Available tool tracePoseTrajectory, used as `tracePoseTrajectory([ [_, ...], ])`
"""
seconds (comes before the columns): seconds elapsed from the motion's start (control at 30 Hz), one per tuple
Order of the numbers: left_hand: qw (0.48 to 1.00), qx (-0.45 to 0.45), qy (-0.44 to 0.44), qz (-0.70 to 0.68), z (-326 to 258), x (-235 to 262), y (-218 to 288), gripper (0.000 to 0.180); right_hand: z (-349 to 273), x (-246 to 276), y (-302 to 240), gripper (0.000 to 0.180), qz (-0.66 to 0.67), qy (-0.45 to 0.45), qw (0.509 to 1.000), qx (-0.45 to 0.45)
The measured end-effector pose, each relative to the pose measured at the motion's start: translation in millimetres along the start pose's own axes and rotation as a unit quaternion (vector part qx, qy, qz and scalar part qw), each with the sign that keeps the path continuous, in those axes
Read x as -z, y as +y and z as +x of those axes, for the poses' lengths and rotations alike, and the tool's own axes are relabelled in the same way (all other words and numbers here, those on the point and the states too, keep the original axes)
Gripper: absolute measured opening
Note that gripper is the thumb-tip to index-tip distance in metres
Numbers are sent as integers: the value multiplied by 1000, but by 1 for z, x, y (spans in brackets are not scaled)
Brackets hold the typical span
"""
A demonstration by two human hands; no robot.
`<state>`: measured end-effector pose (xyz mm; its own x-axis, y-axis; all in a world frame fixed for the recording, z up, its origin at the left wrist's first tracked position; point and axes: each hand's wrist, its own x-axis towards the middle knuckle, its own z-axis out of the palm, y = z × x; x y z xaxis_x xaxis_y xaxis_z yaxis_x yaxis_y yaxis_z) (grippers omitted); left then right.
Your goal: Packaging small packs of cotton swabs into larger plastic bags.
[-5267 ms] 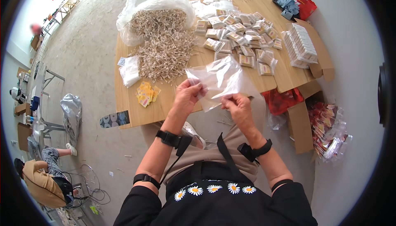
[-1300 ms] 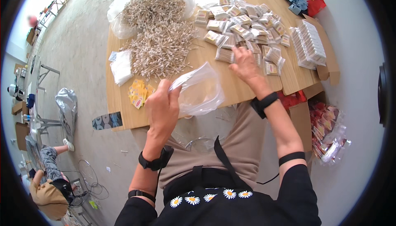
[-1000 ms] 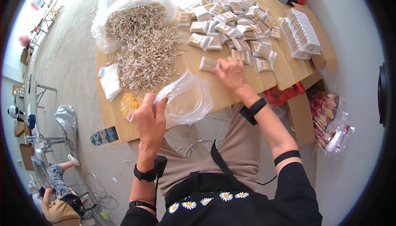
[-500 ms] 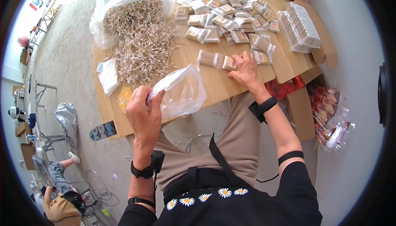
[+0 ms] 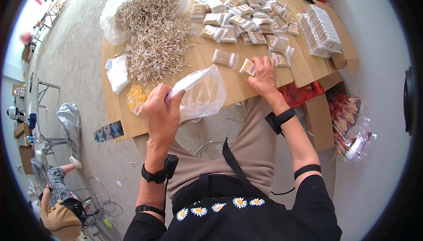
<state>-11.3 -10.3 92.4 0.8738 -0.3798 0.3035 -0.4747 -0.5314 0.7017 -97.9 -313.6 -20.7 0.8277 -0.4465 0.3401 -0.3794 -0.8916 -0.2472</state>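
Note:
My left hand [image 5: 162,111] pinches the rim of a clear plastic bag [image 5: 205,92], whose mouth gapes at the table's front edge. To the right, my right hand [image 5: 265,76] has its fingers closed on a small packet of cotton swabs [image 5: 249,67] with a yellow and white label, tilted just off the wood or resting on it; I cannot tell which. Another swab packet [image 5: 225,58] lies between that one and the bag. Behind them spreads a heap of labelled swab packets [image 5: 242,21]. A big pile of loose cotton swabs [image 5: 156,49] covers the table's left side.
The wooden table [image 5: 200,60] also bears yellow cards [image 5: 135,99] and white plastic bags [image 5: 118,74]. A stack of swab packs [image 5: 320,29] stands at the right beside an open carton [image 5: 318,120]. Red packaging [image 5: 348,113] lies low right. A person [image 5: 61,217] is at the lower left.
My left hand and the clear bag have shifted right and slightly up. The packet at my right hand has turned and moved a little right, away from the packet beside it.

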Motion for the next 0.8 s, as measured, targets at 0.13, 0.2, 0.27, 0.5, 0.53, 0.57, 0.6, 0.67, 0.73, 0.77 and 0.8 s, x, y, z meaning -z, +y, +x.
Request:
tracePoseTrajectory([
  [0.13, 1000, 7, -2, 6, 0, -1, -1, 24, -2, 2, 1, 41, 52, -8, 999, -8],
  [0.2, 1000, 6, 2, 3, -1, 0, -3, 24, -2, 5, -1, 40, 102, -61, 992, -44],
  [0.27, 1000, -6, 10, 0, -1, -2, -6, 23, -3, 8, -1, 39, 155, -116, 978, -78],
  [0.5, 1000, 14, -11, -3, 2, -4, 0, 26, -2, 25, -1, 40, 161, -201, 963, -80],
  [0.53, 1000, 16, -11, -2, 2, -4, 0, 26, 2, 27, 2, 38, 268, -276, 909, -158],
  [0.57, 1000, 19, -11, -3, 2, -3, -1, 26, 7, 26, 7, 38, 268, -278, 909, -158],
  [0.6, 1000, 20, -11, -6, 2, -3, -1, 27, 13, 24, 13, 40, 205, -263, 925, -181],
  [0.67, 1000, 18, -12, -3, 2, -3, 0, 27, 11, 17, 24, 41, 140, -247, 937, -204],
  [0.73, 1000, 18, -12, 1, 1, -4, 0, 26, 4, 8, 26, 47, -8, -68, 985, -156],
  [0.77, 1000, 15, -13, 5, 2, -4, 1, 26, 0, 5, 29, 47, -9, -69, 985, -155],
  [0.8, 1000, 13, -14, 12, 1, -2, 1, 26, -3, 8, 20, 49, -36, -53, 991, -114],
])
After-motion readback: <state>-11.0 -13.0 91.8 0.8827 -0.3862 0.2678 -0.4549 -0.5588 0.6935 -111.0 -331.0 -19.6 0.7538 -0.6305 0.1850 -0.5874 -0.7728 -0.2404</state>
